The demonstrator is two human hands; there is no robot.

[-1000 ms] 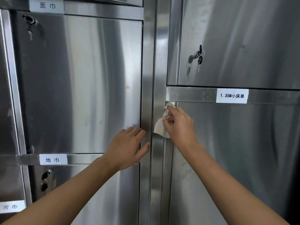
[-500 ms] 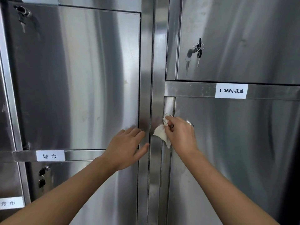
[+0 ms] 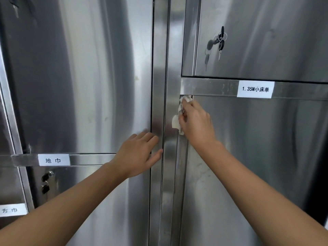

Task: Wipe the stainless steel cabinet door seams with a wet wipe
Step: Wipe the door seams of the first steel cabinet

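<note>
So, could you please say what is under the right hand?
The right hand pinches a crumpled white wet wipe against the lower door's left seam. The wipe's middle and the seam beneath are covered.

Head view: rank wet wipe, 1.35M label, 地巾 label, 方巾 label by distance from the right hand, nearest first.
From the right hand:
1. wet wipe, in its grip, at the door seam.
2. 1.35M label, up and to the right.
3. 地巾 label, far left, lower.
4. 方巾 label, bottom-left corner.
</note>
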